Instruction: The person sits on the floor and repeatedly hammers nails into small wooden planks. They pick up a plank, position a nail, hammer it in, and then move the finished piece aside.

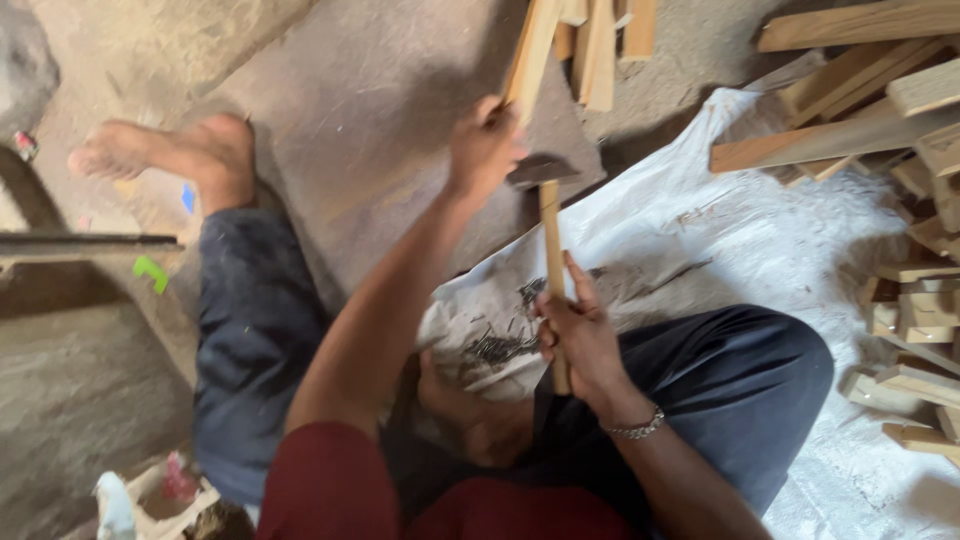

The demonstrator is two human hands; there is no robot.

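I sit on the floor in dark trousers. My left hand (485,145) is raised and closed on the lower end of a pale wooden strip (530,50) that runs up out of view. My right hand (582,338), with a metal bracelet at the wrist, grips the wooden handle of a hammer (551,235). The hammer's dark head (540,170) sits just below my left hand, close to the strip. A small pile of dark nails (497,347) lies on a white sack (760,250), right beside my right hand.
Cut wooden pieces (905,140) are heaped along the right edge, on and past the sack. More strips (600,40) lean at top centre. My bare foot (170,150) rests on the grey floor at upper left. A dark bar (90,243) lies at the left.
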